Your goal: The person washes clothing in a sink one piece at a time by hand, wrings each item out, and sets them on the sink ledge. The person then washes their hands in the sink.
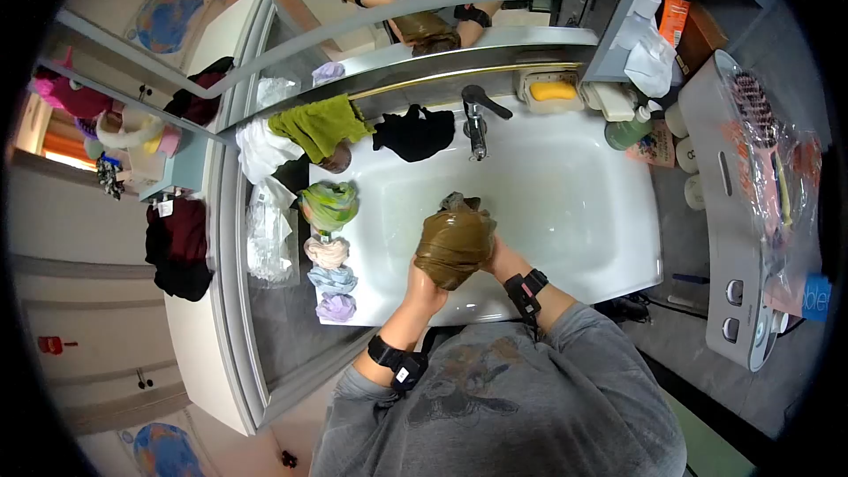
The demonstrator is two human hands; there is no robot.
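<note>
A wet brown bundle of cloth [455, 246], with a dark grey bit sticking out at its far end, is held over the white sink [574, 203]. From the left, my left hand [427, 284] grips it, the fingers mostly hidden under the cloth. On the other side my right hand [503, 258] also holds it, its fingers out of sight behind the bundle. Beyond the bundle stands the dark chrome faucet [475, 119]. Black bands with small boxes sit on both wrists.
Along the sink's left rim lie a green patterned cloth [329, 205] and peach, blue and lilac cloths [336, 306]. A black cloth [413, 132] and an olive towel [322, 128] lie at the back. A yellow soap bar [553, 91] and green pump bottle [629, 131] stand back right.
</note>
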